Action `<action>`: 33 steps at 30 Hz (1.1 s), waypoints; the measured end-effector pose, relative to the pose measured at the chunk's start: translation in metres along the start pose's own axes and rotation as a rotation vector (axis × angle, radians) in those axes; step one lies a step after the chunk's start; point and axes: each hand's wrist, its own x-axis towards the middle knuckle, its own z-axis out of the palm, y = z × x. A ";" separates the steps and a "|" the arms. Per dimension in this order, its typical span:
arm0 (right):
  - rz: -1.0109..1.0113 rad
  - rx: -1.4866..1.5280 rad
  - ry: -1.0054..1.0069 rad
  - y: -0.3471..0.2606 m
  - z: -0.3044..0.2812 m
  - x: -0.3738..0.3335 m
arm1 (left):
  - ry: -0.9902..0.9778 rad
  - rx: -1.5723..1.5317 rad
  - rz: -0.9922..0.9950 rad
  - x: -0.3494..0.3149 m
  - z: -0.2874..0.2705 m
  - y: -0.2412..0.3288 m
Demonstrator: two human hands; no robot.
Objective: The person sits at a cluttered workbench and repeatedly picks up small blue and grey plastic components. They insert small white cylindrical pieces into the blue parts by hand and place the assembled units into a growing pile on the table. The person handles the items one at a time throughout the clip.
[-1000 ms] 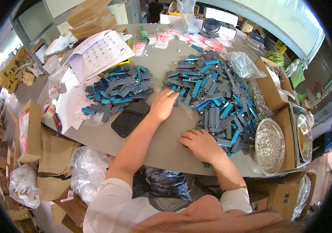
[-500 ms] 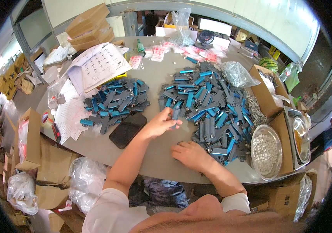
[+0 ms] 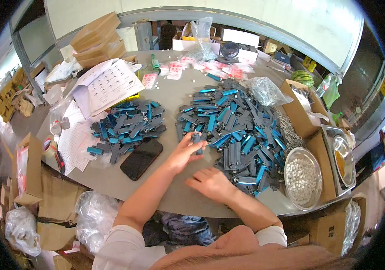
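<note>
My left hand is closed on a dark grey rectangular part, pinched between thumb and fingers and held nearly upright above the table. Just to the right and nearer to me, my right hand rests low over the tabletop, back up and fingers curled under; whatever they hold, if anything, is hidden. A big pile of dark grey and blue parts of the same sort spreads beyond and to the right of both hands. A smaller pile of such parts lies to the left, with a black phone in front of it.
On the right stand a round metal bowl of small white pieces, a heap of metal screws or pins and open cardboard boxes. Printed sheets lie at left. Farther back are a green bottle, a small black fan and a clear plastic bag.
The view has shifted slightly. My left hand has turned the grey part more upright, still gripping it. My right hand has moved a little left, closer beneath the left hand.
</note>
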 end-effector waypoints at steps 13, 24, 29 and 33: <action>0.963 1.541 0.644 0.038 0.021 -0.005 | -0.145 -0.247 0.053 -0.005 0.028 -0.024; 0.941 1.451 0.686 0.034 0.037 -0.006 | -0.171 -0.077 0.288 -0.003 0.029 -0.037; 0.943 1.420 0.691 0.033 0.038 -0.005 | -0.120 0.050 0.424 -0.001 0.031 -0.042; 0.986 1.274 0.673 0.026 0.037 -0.003 | -0.073 0.151 0.528 -0.004 0.032 -0.035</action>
